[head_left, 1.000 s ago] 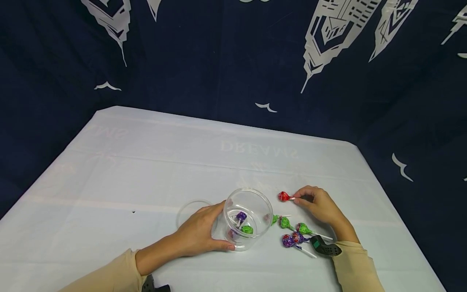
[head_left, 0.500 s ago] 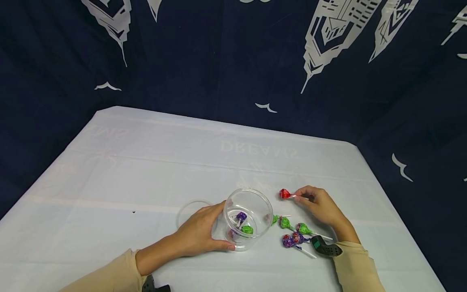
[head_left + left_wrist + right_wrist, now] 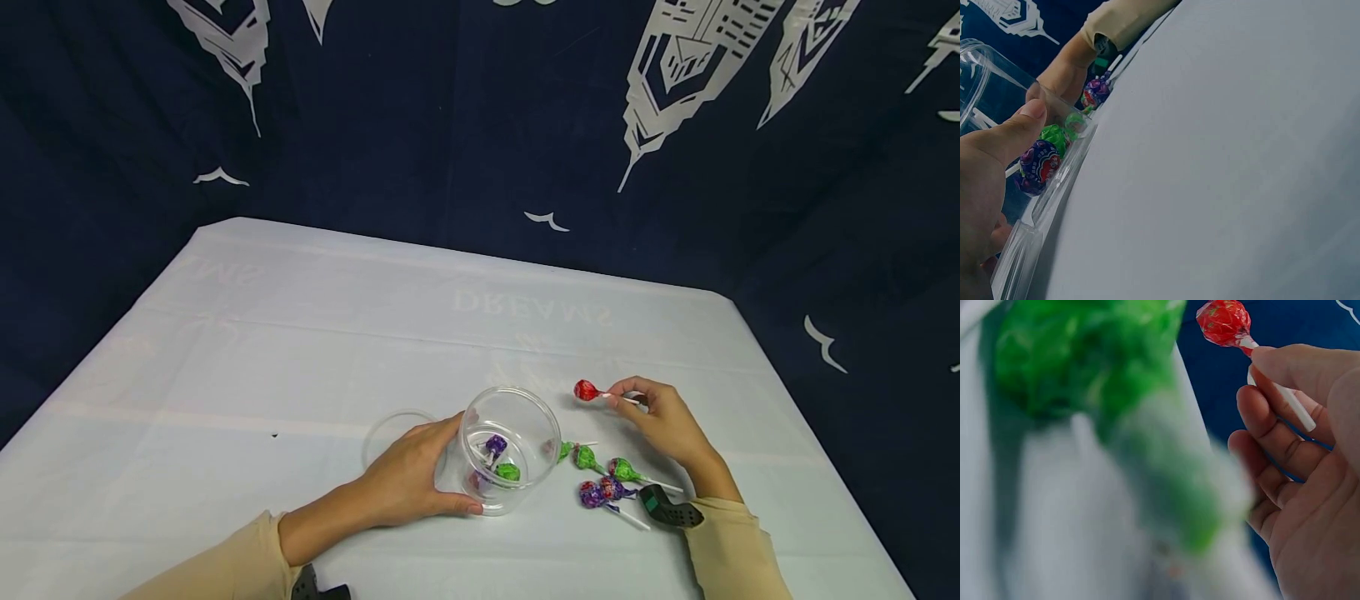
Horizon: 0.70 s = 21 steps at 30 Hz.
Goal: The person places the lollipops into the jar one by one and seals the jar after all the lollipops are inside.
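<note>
The right hand [image 3: 663, 421] pinches the red lollipop [image 3: 587, 390] by its stick between thumb and fingers, seemingly a little off the bench [image 3: 315, 367]. Its stick runs roughly sideways, red head pointing left, away from the palm. From there the clear tub [image 3: 513, 408] stands to the left and nearer the person, apart from the red head, mouth upward. The left hand [image 3: 412, 479], the nearer to it, grips its side with thumb and fingers curled around. The tub's rim and right wall come between the red head and the inside, where purple and green sweets [image 3: 507, 472] lie. Three green lollipops [image 3: 585, 457] and two purple lollipops [image 3: 592, 495] lie right of the tub, nearer the person than the red one; a clear lid [image 3: 365, 442] lies partly hidden behind the left hand.
</note>
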{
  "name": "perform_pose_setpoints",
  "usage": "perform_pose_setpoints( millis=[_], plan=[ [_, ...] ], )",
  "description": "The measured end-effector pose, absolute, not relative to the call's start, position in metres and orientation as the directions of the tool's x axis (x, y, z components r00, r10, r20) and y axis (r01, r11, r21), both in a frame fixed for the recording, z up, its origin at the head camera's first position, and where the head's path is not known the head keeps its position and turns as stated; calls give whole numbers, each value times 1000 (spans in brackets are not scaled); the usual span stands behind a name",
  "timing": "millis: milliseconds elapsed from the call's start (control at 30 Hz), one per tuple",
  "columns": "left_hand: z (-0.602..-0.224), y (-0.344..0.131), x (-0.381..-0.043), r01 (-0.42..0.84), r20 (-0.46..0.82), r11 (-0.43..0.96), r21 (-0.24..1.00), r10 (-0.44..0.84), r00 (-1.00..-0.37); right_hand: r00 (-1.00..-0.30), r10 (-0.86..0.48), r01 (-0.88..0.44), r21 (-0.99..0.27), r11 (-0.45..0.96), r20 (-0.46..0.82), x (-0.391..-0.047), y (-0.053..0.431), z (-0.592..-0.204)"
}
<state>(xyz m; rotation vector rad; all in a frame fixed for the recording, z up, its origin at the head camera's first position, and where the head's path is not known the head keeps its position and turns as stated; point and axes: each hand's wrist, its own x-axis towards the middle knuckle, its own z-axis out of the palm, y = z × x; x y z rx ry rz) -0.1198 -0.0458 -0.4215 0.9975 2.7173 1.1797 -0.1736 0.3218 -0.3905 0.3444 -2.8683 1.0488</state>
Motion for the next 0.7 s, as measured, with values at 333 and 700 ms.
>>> perform_pose_setpoints(
  millis=[333,700],
  plan=[
    [-421,-46,-120,553,231,508,661,563,-793,-965,-166,-261,-661,703,205,-167,316,-383],
    [-421,-45,-120,557,237,504,659,564,-791,-959,-142,-277,-715,642,243,-161,306,-372]
  ],
)
